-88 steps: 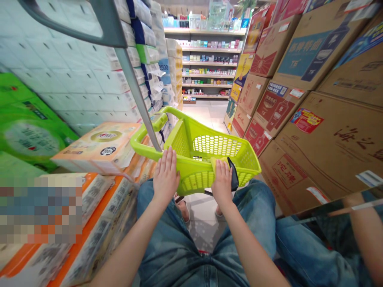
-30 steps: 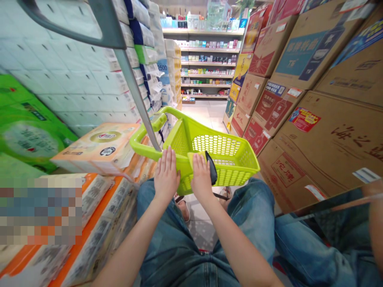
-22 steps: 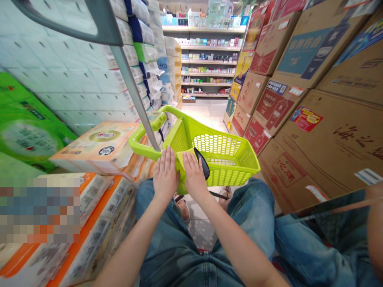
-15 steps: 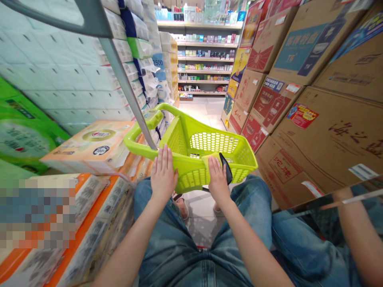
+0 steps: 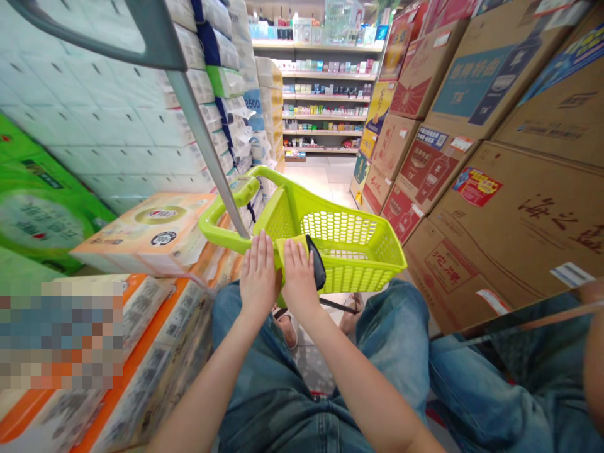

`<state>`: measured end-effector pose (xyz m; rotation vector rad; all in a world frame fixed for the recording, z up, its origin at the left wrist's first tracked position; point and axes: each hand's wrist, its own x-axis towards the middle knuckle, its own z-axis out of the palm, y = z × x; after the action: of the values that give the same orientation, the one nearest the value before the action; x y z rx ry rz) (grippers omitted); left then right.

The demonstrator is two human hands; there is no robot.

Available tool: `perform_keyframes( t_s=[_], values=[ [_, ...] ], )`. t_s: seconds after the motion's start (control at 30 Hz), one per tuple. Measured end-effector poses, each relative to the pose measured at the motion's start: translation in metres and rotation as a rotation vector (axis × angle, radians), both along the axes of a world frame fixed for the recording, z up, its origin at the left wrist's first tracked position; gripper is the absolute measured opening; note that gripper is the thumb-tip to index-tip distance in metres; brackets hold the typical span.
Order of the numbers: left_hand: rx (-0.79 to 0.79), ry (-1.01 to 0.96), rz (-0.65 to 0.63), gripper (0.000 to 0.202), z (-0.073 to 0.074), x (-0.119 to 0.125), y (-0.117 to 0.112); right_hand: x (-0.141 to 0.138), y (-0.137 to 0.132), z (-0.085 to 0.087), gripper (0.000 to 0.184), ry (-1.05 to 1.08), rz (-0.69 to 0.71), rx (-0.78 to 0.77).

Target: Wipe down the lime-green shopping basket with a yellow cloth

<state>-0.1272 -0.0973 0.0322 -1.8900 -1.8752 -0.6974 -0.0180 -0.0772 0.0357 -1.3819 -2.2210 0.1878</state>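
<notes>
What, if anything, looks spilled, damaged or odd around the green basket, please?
Nothing looks spilled or damaged, and the green basket appears intact. The only odd thing is a pixelated patch at the lower left, which hides part of the wrapped packs.

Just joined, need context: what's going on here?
Person in a store aisle, working at a green shopping basket. Left hand lies flat on its near side, below the metal pole. Right hand, close beside it, is on a yellow cloth with a dark part, against that same side. Cartons are stacked on the right.
</notes>
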Motion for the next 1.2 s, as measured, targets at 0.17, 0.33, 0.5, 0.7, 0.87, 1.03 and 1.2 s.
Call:
perform_keyframes(
  t_s=[0.17, 0.33, 0.5, 0.7, 0.87, 1.03, 1.2],
  values=[
    [0.012, 0.000, -0.005, 0.074, 0.000, 0.000, 0.000, 0.001, 0.001, -0.002, 0.075, -0.007, 0.053, 0.058],
    [-0.012, -0.017, -0.024, 0.084, 0.001, 0.000, -0.001, 0.071, 0.006, -0.035, 0.077, -0.089, -0.076, 0.106],
    [-0.019, -0.037, -0.020, 0.084, 0.002, 0.001, -0.002, 0.116, 0.006, -0.056, 0.084, -0.138, -0.234, 0.107],
    [-0.008, -0.024, -0.008, 0.081, 0.002, 0.002, -0.001, 0.050, 0.004, -0.028, 0.080, -0.051, -0.231, 0.034],
    [0.007, -0.022, 0.006, 0.069, 0.000, 0.000, 0.000, -0.018, -0.001, 0.005, 0.072, -0.008, -0.002, 0.035],
    [0.003, -0.007, -0.008, 0.075, -0.001, 0.000, -0.001, 0.009, 0.002, -0.011, 0.072, -0.024, 0.051, 0.097],
    [-0.021, -0.026, -0.015, 0.086, 0.001, 0.001, -0.002, 0.080, 0.005, -0.046, 0.083, -0.098, -0.112, 0.126]
  ],
)
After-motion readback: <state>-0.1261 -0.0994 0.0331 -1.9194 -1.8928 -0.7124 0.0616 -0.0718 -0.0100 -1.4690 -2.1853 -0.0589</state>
